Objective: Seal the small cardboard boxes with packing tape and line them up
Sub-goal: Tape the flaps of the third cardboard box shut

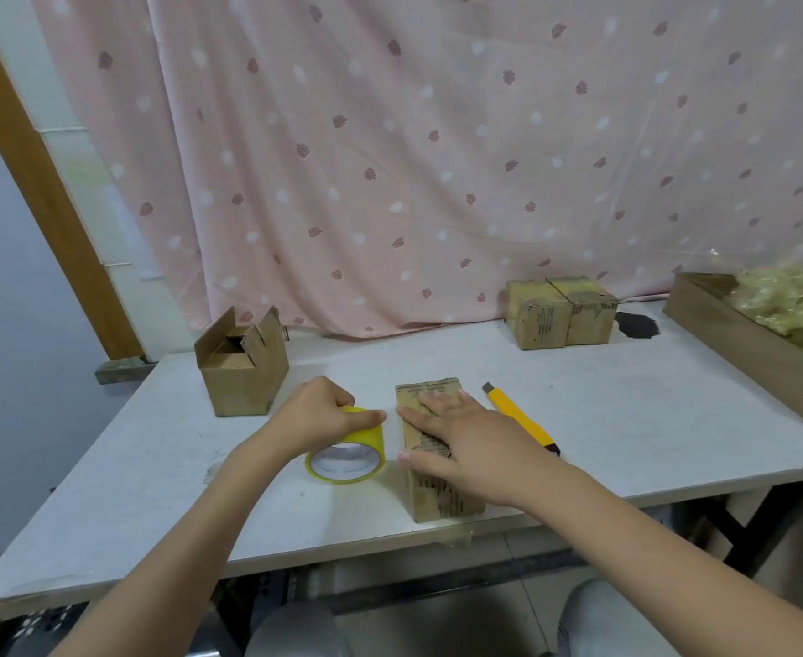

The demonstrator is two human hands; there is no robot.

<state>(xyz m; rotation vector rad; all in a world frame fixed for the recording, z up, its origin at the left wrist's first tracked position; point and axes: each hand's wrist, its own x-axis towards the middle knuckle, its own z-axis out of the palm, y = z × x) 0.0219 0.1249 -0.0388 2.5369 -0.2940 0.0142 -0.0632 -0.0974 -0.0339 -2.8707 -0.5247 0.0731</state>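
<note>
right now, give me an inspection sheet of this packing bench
surface: white table, scuffed, near edge chipped
job's things: box under the right hand; open box far left, flaps up; two sealed boxes touching, at the back; yellow tape roll
clutter: yellow utility knife right of the box; wooden tray with plastic wrapping
grippers: left hand grips the tape roll; right hand flat on the box
cables: nothing seen
surroundings: pink patterned curtain, wooden door frame

Soft even light, wide-angle bowing, slight blur
</note>
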